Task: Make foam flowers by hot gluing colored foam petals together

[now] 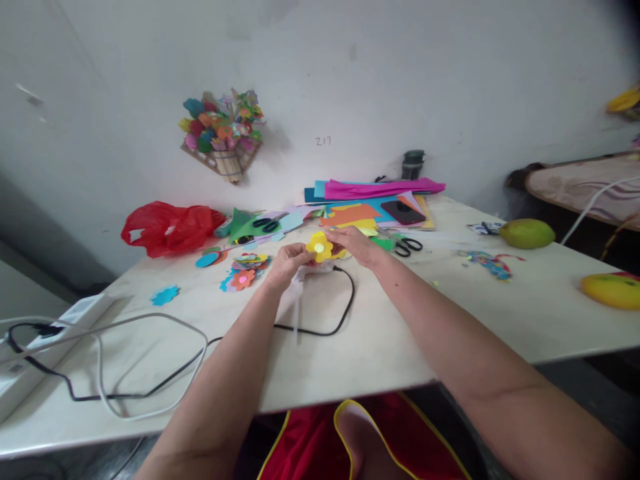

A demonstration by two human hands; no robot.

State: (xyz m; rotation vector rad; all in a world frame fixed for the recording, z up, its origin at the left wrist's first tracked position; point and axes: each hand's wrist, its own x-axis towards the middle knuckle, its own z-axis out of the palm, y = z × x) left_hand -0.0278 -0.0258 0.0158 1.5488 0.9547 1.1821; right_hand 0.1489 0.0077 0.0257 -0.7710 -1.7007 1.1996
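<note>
- White table point(390, 333), pale wall point(350, 87) behind.
- Left hand point(289, 263): thumb and fingers pinched on yellow flower point(320, 247).
- Right hand point(354, 244): at flower's edge; too small to tell grip.

The paper flower point(320, 247) is yellow with a pale centre. The plastic bag point(170, 230) is red, the tabletop point(370, 360) off-white.

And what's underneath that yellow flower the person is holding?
Just below the yellow flower, part of a whitish object shows, with a black cord at its right end. The flower and left hand may cover more; its full shape can't be told.
</note>
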